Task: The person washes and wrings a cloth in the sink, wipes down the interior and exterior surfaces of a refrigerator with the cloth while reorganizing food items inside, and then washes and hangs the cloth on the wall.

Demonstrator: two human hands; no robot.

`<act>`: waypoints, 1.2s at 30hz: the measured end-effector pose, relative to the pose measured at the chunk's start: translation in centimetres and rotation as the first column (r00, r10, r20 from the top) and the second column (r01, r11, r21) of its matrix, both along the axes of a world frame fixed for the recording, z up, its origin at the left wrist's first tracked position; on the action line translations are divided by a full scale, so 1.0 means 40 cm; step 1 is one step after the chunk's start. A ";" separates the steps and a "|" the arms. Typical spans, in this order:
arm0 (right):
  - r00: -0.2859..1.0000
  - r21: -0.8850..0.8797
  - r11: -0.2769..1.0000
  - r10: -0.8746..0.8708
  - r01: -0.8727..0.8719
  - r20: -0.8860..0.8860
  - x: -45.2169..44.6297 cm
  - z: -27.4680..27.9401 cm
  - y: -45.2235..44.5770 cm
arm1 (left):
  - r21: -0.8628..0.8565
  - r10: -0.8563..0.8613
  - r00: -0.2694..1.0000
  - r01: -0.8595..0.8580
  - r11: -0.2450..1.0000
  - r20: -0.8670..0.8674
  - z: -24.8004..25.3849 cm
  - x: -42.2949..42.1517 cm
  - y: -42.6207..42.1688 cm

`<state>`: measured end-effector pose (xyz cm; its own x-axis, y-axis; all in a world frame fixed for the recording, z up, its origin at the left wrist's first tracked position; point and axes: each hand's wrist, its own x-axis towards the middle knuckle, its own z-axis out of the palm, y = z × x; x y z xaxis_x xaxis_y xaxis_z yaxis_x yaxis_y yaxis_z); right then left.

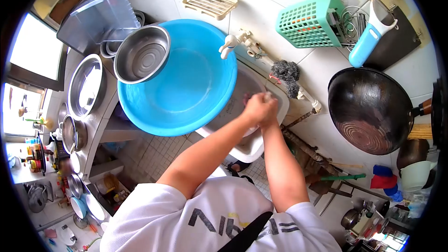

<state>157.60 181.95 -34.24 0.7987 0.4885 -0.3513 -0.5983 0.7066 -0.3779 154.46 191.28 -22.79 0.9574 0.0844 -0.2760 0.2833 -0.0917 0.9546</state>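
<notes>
My left hand (252, 107) and my right hand (267, 112) are pressed together over the white sink (254, 151), to the right of a large blue basin (186, 79). Their fingers are closed around each other, and whatever may be between them is hidden. Above and left of the hands, a white tap (228, 46) sticks out from the wall pipe. A grey metal bowl (142, 55) rests on the upper left rim of the blue basin.
A dark wok (368, 112) hangs at the right, below a green basket (308, 21). Grey scouring wool (285, 72) sits on the pipe beside the sink. Metal bowls, including a wide one (87, 86), stand on the left counter. A soap rack (210, 2) is on the wall.
</notes>
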 end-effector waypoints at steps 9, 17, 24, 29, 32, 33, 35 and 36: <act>0.982 -0.131 0.987 -0.111 0.091 -0.151 -0.096 0.230 -0.099 | 0.599 -0.212 0.952 0.039 0.800 0.222 -0.038 0.056 -0.083; 0.934 -0.603 0.732 -0.131 0.316 0.331 -0.082 0.249 -0.094 | 0.458 -0.048 0.797 -0.296 0.838 0.602 -0.115 0.091 0.045; 0.580 -0.728 0.417 0.441 0.544 0.685 -0.071 0.182 -0.012 | 0.640 -0.162 0.872 -0.201 0.742 0.462 -0.122 -0.078 0.235; 0.626 -0.809 0.118 0.572 0.576 0.529 -0.144 0.158 0.041 | 0.661 0.121 0.964 -0.251 0.707 0.236 -0.366 -0.048 0.234; 0.802 -0.894 0.044 0.422 0.447 0.422 -0.153 0.101 0.073 | 0.682 0.336 0.927 -0.356 0.639 0.169 -0.318 0.017 0.174; 0.877 -0.926 0.121 0.297 0.357 0.377 -0.146 0.066 0.087 | 0.598 0.326 0.945 -0.274 0.753 0.023 -0.290 0.029 0.165; 0.987 -0.924 0.357 0.032 0.134 0.155 -0.136 0.084 0.117 | 0.359 0.237 0.939 -0.138 0.923 -0.248 -0.264 0.055 0.147; 0.999 -0.874 0.483 -0.010 0.048 0.050 -0.122 0.096 0.115 | 0.198 0.235 0.937 -0.187 0.962 -0.258 -0.252 0.056 0.128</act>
